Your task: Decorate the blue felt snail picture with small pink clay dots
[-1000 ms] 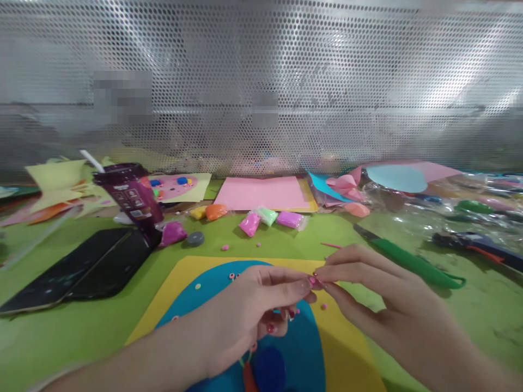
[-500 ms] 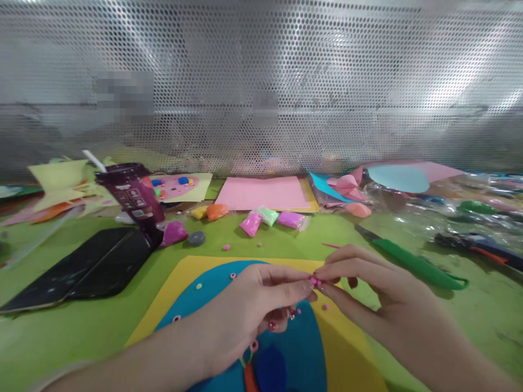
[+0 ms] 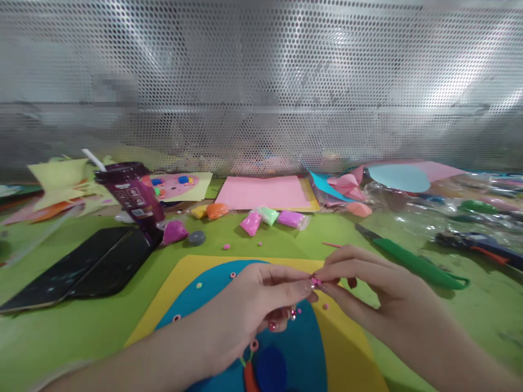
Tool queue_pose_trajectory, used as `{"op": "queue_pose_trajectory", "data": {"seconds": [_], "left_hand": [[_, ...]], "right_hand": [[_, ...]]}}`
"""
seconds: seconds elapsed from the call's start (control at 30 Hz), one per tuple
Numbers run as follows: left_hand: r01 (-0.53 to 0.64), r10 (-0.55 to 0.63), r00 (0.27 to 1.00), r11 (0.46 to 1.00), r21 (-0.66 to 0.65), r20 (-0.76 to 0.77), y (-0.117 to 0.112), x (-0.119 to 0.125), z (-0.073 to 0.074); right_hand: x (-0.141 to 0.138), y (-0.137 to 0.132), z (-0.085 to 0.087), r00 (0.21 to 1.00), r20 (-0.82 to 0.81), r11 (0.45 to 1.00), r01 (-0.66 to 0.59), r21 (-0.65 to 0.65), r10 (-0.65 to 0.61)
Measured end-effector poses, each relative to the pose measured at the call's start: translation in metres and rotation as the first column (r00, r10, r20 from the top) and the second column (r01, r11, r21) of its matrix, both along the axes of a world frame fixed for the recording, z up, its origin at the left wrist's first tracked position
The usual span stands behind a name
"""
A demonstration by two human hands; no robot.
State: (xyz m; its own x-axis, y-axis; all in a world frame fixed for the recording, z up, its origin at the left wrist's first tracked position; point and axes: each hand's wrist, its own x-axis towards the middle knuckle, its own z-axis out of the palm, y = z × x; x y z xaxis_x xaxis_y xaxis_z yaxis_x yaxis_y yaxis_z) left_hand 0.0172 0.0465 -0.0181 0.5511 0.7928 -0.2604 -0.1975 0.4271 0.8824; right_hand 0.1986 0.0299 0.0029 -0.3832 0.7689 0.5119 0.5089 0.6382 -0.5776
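Note:
My left hand (image 3: pixel 261 302) and my right hand (image 3: pixel 371 283) meet fingertip to fingertip, both closed in a pinch on a small piece of pink clay (image 3: pixel 316 281). Its exact shape is mostly covered by the fingers. Below them lies a yellow sheet (image 3: pixel 343 348) bearing a large blue paper shape (image 3: pixel 300 340). On the blue are small pink rings (image 3: pixel 254 345), a pale green dot (image 3: pixel 199 286), an orange-red clay piece (image 3: pixel 250 375) and a dark blue disc (image 3: pixel 272 369). A tiny pink ball (image 3: pixel 326 306) rests on the yellow margin, right of the blue shape.
A purple cup (image 3: pixel 134 193) with a straw stands by a black folding case (image 3: pixel 85 267) on the left. Bagged clay (image 3: pixel 250 222) lies behind the sheet. A green-handled knife (image 3: pixel 412 261) and pliers (image 3: pixel 478 245) lie right. A perforated metal panel (image 3: pixel 261 81) rises behind.
Both hands stay in almost the same place, still pinching the pink clay, with only slight finger movement. Nothing else has visibly moved.

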Motion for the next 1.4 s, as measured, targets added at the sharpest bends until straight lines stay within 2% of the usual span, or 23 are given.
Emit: {"op": "queue_pose_trajectory", "data": {"seconds": [0.53,0.63,0.77,1.0,1.17,1.3,1.37,1.4], "left_hand": [[0.017,-0.016,0.998,1.000,0.008,-0.066,-0.003,-0.001,0.004],[0.000,0.003,0.995,0.999,0.034,-0.098,-0.002,0.000,0.002],[-0.016,0.018,0.998,0.999,0.031,-0.064,0.000,0.000,0.000],[0.017,-0.013,0.995,0.999,0.038,-0.096,-0.003,0.000,0.000],[-0.025,0.028,0.995,0.999,0.037,-0.095,0.000,0.000,0.000],[-0.034,0.034,0.999,0.999,0.005,-0.031,0.002,-0.001,-0.001],[-0.038,0.038,0.999,0.999,-0.021,-0.005,0.003,-0.002,-0.001],[-0.044,0.044,0.999,0.999,-0.032,0.003,0.003,-0.003,-0.002]], "right_hand": [[0.000,0.001,0.001,1.000,0.005,0.999,0.002,-0.032,-0.002],[0.001,0.001,0.001,1.000,0.019,1.000,-0.010,-0.011,0.011],[0.002,0.002,0.001,0.999,0.049,1.000,-0.013,0.026,0.012],[0.002,0.004,-0.003,0.998,0.057,0.999,-0.022,0.047,0.019],[0.003,0.004,-0.001,0.997,0.083,0.994,-0.008,0.105,0.000],[0.019,0.020,0.003,0.968,0.206,0.970,0.100,0.220,-0.146],[0.034,0.035,0.000,0.885,0.386,0.933,0.128,0.336,-0.260],[0.042,0.043,-0.004,0.850,0.468,0.940,0.086,0.331,-0.242]]}}
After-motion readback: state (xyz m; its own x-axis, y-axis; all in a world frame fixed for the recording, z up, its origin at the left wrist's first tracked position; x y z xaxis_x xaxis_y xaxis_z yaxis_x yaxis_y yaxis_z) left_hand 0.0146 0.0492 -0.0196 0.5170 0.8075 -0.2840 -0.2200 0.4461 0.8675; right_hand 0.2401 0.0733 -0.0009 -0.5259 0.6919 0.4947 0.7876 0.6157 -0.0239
